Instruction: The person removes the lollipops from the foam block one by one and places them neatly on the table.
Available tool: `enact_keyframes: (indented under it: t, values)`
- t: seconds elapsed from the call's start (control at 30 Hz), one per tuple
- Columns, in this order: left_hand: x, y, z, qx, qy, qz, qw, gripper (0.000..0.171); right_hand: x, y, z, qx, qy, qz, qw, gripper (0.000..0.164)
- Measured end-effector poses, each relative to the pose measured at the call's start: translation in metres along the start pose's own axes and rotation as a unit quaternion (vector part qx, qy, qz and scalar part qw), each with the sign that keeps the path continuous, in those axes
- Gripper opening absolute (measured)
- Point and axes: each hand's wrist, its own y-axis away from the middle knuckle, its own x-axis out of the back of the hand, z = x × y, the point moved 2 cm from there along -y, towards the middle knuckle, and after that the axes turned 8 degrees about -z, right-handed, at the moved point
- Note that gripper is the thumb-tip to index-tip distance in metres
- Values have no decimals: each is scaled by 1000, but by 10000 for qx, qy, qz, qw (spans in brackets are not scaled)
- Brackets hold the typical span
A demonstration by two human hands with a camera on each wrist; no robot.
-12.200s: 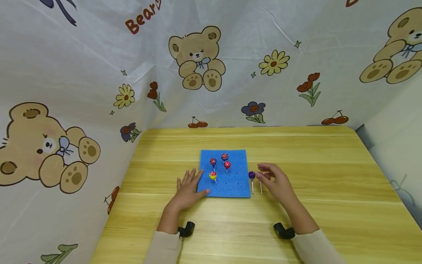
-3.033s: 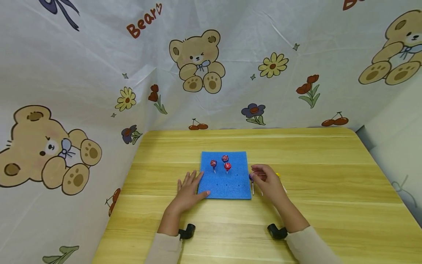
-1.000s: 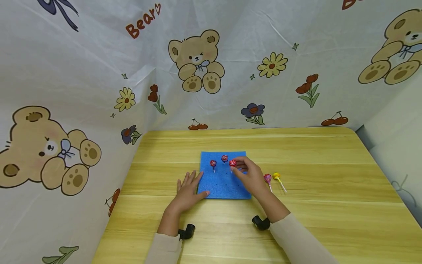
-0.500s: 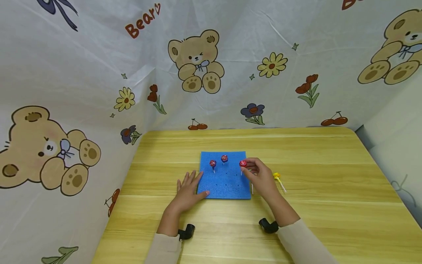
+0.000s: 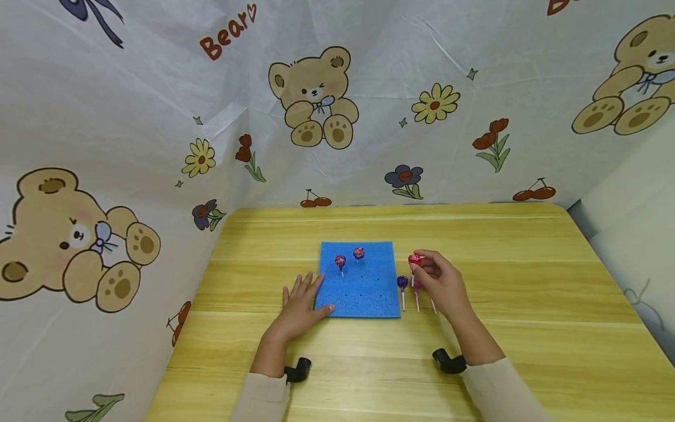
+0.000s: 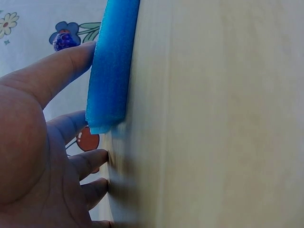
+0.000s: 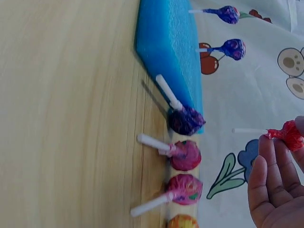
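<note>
My right hand (image 5: 445, 287) pinches a red lollipop (image 5: 414, 259) by its wrapped head, above the table just right of the blue foam block (image 5: 364, 305). In the right wrist view its white stick points free to the left. My left hand (image 5: 300, 308) rests at the foam's left edge, fingers spread, with thumb and index finger touching it. Two dark red-and-blue lollipops, one (image 5: 340, 261) nearer and one (image 5: 359, 253) farther back, stand in the foam. Below my right hand lie a purple lollipop (image 5: 402, 281) and two pink lollipops (image 7: 186, 156).
A yellow-orange lollipop (image 7: 183, 221) lies at the end of the row, hidden by my right hand in the head view. Small holes mark the foam's top. A bear-print cloth (image 5: 369, 170) hangs behind the wooden table (image 5: 501, 252).
The yellow lollipop went from the foam to the table earlier. Since then my right hand has pulled the red lollipop out and carried it rightward past the foam. My left hand stays put.
</note>
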Motion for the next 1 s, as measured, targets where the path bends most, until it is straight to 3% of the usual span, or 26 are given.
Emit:
enact_keyframes:
  t: [0.63,1.0]
  values:
    - [1,1,1,-20,34,24,10000,83,51,19,32,-464,726,360,9956,43]
    - [1,0,2,-8,-3,19,10000,83,73,20,44,-958,1103,-224,9890,46]
